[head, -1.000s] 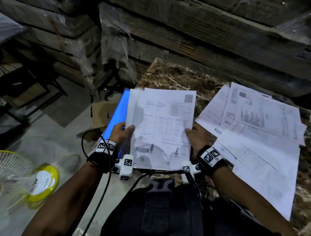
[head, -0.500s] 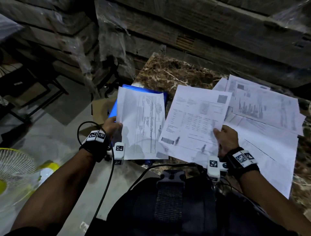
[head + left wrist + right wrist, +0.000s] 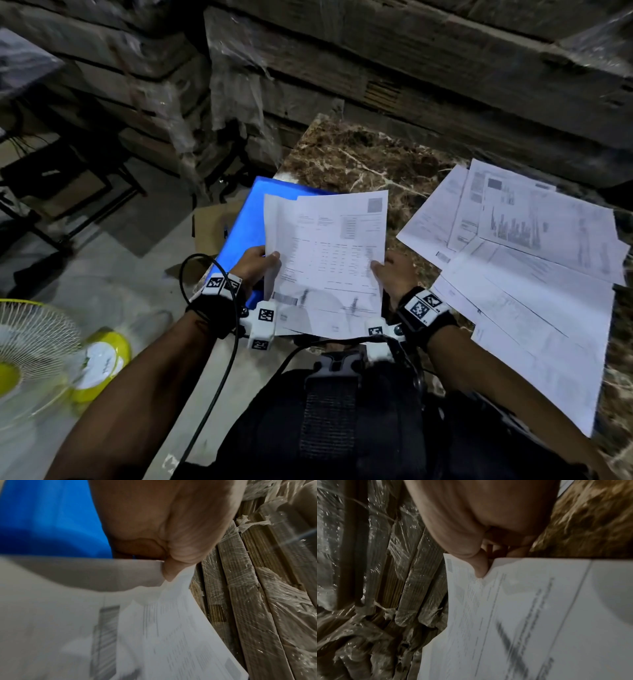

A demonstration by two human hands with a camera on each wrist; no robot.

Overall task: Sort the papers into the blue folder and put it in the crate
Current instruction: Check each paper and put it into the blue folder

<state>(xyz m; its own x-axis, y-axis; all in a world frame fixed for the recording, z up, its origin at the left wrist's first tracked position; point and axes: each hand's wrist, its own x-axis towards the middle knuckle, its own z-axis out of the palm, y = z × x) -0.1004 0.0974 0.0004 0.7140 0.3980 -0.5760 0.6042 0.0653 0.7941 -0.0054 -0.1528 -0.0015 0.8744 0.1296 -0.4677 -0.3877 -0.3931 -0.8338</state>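
Both hands hold a small stack of printed papers (image 3: 325, 257) in front of me, over the blue folder (image 3: 246, 226). My left hand (image 3: 260, 263) pinches the stack's left edge, thumb on top; the left wrist view shows that thumb (image 3: 171, 573) pressed on the papers (image 3: 154, 635) with the blue folder (image 3: 48, 520) behind. My right hand (image 3: 387, 274) pinches the right edge, its thumb (image 3: 479, 568) on the sheet (image 3: 530, 615). The folder lies at the left corner of the marble table (image 3: 359, 161). No crate is in view.
Several loose papers (image 3: 531, 257) are spread over the right side of the table. Plastic-wrapped stacked boxes (image 3: 376, 68) stand behind it. A cardboard box (image 3: 212, 229) sits on the floor left of the table, and a yellow fan (image 3: 41, 359) at lower left.
Half a second ago each hand held a separate sheet, apart from each other. Now the right hand has brought its sheet back left onto the left hand's, and both hold one stack.
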